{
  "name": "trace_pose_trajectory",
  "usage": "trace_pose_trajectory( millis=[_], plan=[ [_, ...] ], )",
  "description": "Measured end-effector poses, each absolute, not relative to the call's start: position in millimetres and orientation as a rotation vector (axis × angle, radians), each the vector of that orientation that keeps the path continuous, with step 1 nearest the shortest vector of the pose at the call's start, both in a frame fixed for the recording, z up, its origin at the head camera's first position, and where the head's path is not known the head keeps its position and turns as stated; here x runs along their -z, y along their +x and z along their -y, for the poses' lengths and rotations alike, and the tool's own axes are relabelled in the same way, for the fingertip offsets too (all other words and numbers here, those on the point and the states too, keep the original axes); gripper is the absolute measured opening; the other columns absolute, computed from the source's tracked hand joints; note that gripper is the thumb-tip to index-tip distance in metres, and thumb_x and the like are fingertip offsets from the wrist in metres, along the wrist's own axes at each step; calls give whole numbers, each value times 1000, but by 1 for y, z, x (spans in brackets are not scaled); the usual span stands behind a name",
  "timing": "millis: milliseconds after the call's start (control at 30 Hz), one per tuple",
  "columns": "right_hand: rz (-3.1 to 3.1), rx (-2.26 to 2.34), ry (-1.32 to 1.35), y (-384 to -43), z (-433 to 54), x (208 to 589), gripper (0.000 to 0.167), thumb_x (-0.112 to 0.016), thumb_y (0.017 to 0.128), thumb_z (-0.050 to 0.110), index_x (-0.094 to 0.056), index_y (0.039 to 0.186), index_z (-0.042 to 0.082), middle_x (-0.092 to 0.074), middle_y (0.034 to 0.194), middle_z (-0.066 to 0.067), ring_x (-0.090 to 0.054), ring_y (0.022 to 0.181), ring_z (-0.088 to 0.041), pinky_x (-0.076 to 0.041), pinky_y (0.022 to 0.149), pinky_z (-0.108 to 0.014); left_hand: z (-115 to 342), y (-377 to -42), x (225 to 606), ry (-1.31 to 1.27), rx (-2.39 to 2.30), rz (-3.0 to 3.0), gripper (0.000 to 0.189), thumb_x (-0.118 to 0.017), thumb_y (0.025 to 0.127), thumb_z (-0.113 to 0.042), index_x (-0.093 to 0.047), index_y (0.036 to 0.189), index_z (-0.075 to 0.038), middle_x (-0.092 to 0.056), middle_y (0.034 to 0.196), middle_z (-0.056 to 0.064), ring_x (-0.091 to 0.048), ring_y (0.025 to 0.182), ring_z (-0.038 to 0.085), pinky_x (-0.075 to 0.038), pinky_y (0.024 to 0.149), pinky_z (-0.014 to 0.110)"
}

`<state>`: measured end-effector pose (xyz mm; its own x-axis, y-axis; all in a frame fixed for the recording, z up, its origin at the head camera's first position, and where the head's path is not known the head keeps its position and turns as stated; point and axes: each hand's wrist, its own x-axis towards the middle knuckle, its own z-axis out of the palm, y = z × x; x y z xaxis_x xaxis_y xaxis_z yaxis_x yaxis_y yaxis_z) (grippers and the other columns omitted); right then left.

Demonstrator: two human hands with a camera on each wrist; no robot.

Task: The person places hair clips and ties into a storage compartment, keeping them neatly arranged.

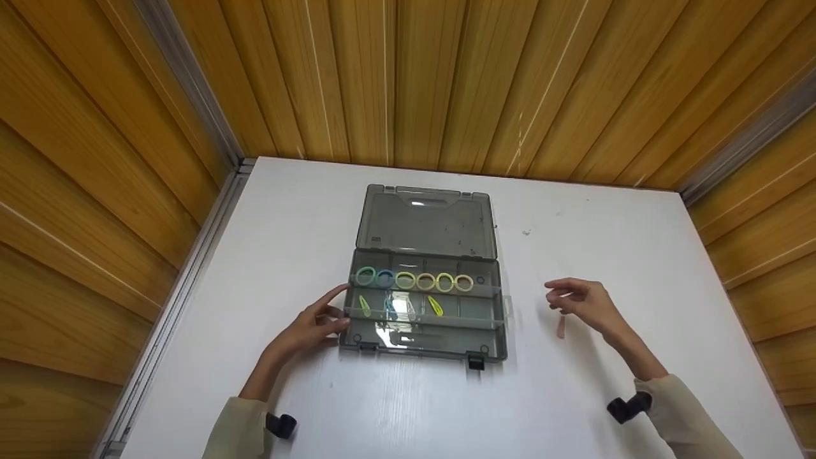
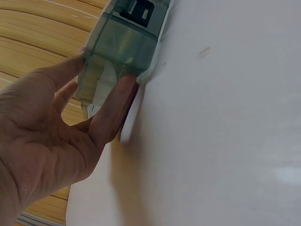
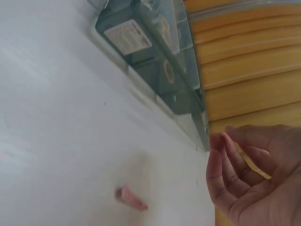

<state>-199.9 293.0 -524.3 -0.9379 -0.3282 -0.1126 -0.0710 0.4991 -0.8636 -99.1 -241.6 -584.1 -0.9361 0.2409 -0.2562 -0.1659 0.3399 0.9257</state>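
Observation:
A grey see-through compartment box (image 1: pixel 421 335) lies on the table with its lid (image 1: pixel 427 223) folded back. My left hand (image 1: pixel 312 328) touches the box's left side with fairly straight fingers and thumb, also seen in the left wrist view. Several coloured hair ties, such as a green one (image 1: pixel 366 276), line one compartment row. Below them lie several snap hair clips, including a yellow one (image 1: pixel 435 306) and a green one (image 1: pixel 364 306). My right hand (image 1: pixel 583 303) hovers right of the box, fingers loosely bent, nothing visibly held. Below it lies a small pink hair clip (image 3: pixel 132 197).
The white table (image 1: pixel 408 414) runs up to wooden plank walls (image 1: pixel 421 83) at the back and sides. A clear tab (image 1: pixel 507 306) juts from the box's right side. The front latch (image 1: pixel 475 362) hangs over the near edge.

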Motion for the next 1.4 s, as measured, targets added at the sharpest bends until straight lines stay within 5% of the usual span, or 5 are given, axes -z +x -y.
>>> trace_pose_trajectory(
  millis=[233,500,767,1033,1400],
  plan=[
    [-2508,1255,-385,-201,-335,541,34,-73,95,11,-69,123,-6,-71,119,-28,-69,93,-1,-56,78,-17,241,-97,583,70,-1625,-2268,74,-67,101,-25,-27,163,-24,-59,125,25,-66,101,23,-60,87,44],
    [-2564,1121,-691,-200,-343,556,9,-74,91,3,-81,96,2,-74,109,-22,-64,98,7,-51,81,-12,241,-97,582,50,-1611,-2294,73,-67,100,-25,-29,162,-27,-61,125,23,-66,103,24,-58,89,41],
    [-2617,994,-929,-199,-338,569,5,-80,84,0,-81,87,4,-73,98,-14,-64,94,1,-52,78,-13,242,-95,585,22,-1671,-2230,73,-68,100,-23,-29,162,-28,-57,127,25,-66,106,27,-60,93,47],
    [-2710,971,-951,-195,-339,573,8,-80,83,-2,-81,88,4,-73,95,-11,-67,87,-11,-54,71,-19,240,-97,584,55,-1611,-2303,73,-68,100,-29,-30,162,-30,-61,126,23,-66,99,22,-58,87,41],
    [-2871,956,-853,-192,-333,579,12,-83,77,-6,-81,83,4,-73,85,-6,-68,75,-17,-53,64,-21,240,-97,587,74,-1625,-2303,73,-68,100,-28,-30,162,-30,-62,125,23,-67,102,24,-58,93,46]
  ],
)
